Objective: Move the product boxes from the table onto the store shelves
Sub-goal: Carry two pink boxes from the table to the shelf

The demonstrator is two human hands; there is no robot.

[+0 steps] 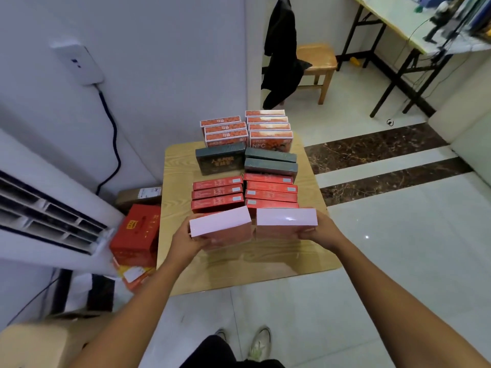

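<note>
- We are curling our left hand (pixel 187 241) round the outer end of the left pink box (pixel 220 223)
- Between our hands both boxes are lying side by side, probably so they lift together
- Our right hand (pixel 322 232) is gripping the right pink box (pixel 287 221) likewise
- Beyond our hands, red boxes (pixel 271 191) are waiting on the table (pixel 265 261)

Light wooden table (pixel 178 187), dark green boxes (pixel 220 159) mid-top, two rows of orange boxes (pixel 225 131) just behind them, two rows of red boxes (pixel 218 193) just in front.
</note>
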